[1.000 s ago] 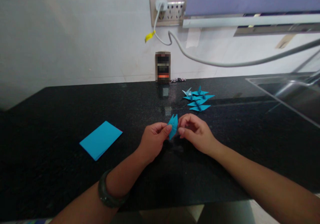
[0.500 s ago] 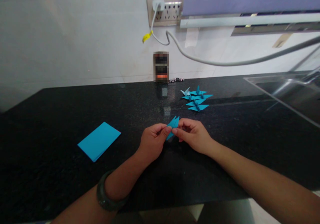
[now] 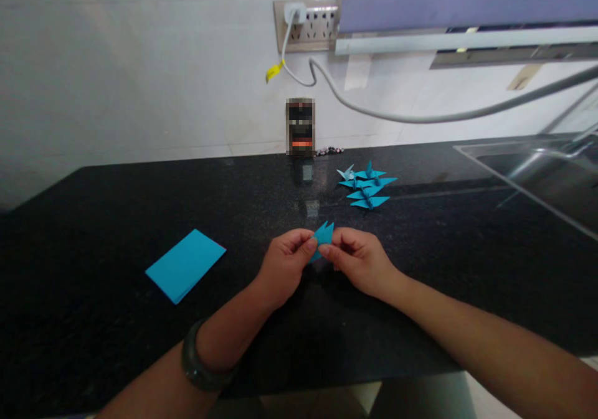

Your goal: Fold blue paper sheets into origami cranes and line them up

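A small folded blue paper point(image 3: 324, 233) with pointed tips facing up is held between both hands above the black counter. My left hand point(image 3: 287, 266) pinches its left side, thumb on the front. From the other side my right hand point(image 3: 362, 258) grips it between thumb and fingers. Behind the right hand lie several folded blue paper cranes point(image 3: 374, 182), with one paler crane point(image 3: 347, 173) at their left. A stack of flat blue paper sheets point(image 3: 185, 266) rests on the counter to the left of my left hand.
The black counter point(image 3: 116, 207) meets a white wall. A blurred-out upright object point(image 3: 300, 126) leans there beside a beaded string point(image 3: 329, 151). At the right is a sink point(image 3: 551, 170). A grey cable point(image 3: 411, 119) hangs from a wall socket point(image 3: 315, 28).
The folded paper has shifted slightly between the fingers, and one of its flaps now shows a broader face. Both hands sit a little lower, still holding it.
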Available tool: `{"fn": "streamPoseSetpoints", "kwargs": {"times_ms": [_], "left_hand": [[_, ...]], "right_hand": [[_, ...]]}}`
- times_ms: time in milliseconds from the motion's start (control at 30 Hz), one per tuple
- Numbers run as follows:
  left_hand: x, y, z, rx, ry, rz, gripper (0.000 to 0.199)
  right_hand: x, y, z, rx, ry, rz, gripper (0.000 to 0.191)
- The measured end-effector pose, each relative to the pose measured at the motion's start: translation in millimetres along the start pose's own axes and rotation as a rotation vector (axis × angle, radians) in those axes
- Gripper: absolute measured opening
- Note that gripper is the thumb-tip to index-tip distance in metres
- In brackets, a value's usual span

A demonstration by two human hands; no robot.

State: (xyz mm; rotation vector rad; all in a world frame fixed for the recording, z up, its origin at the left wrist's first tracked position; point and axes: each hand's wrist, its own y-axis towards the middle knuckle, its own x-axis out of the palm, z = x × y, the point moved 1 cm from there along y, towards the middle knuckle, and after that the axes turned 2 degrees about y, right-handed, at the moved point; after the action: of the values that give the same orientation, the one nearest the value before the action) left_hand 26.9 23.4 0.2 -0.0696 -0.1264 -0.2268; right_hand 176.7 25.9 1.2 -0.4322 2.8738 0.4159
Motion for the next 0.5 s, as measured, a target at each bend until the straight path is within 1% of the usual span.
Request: {"fn": "streamPoseSetpoints", "kwargs": {"times_ms": [67, 133, 167, 200, 267, 300, 367, 433, 500], "left_hand": [[1.2, 0, -1, -0.097, -0.181, -0.140, 0.023], [2.7, -1, -1, -0.183, -0.331, -0.255, 0.026], [3.4, -2, -1, -0.214, -0.377, -0.289, 0.026], [4.1, -3, -1, -0.240, -0.404, -0.307, 0.025], [5.3, -3, -1, -0.280, -0.392, -0.310, 0.025], [5.6, -3, -2, -0.290, -0.348, -0.291, 0.025], [5.1, -2, -2, -0.254, -0.198, -0.190, 0.025], [3.2, 0, -1, -0.155, -0.046, -0.043, 0.026], [1.2, 1, 0, -0.060, 0.041, 0.075, 0.026]], "right_hand": [[0, 3, 3, 0.037, 0.226, -0.084, 0.022], [-3, 5, 7, 0.051, 0.381, -0.156, 0.030], [-4, 6, 8, 0.045, 0.401, -0.169, 0.034], [-6, 6, 9, 0.030, 0.389, -0.167, 0.034], [-8, 7, 9, -0.018, 0.334, -0.129, 0.025], [-9, 8, 9, -0.037, 0.314, -0.100, 0.020], [-10, 8, 9, -0.021, 0.307, -0.047, 0.017], [-10, 9, 9, 0.068, 0.306, -0.006, 0.020], [-8, 10, 9, 0.168, 0.285, 0.027, 0.025]]}}
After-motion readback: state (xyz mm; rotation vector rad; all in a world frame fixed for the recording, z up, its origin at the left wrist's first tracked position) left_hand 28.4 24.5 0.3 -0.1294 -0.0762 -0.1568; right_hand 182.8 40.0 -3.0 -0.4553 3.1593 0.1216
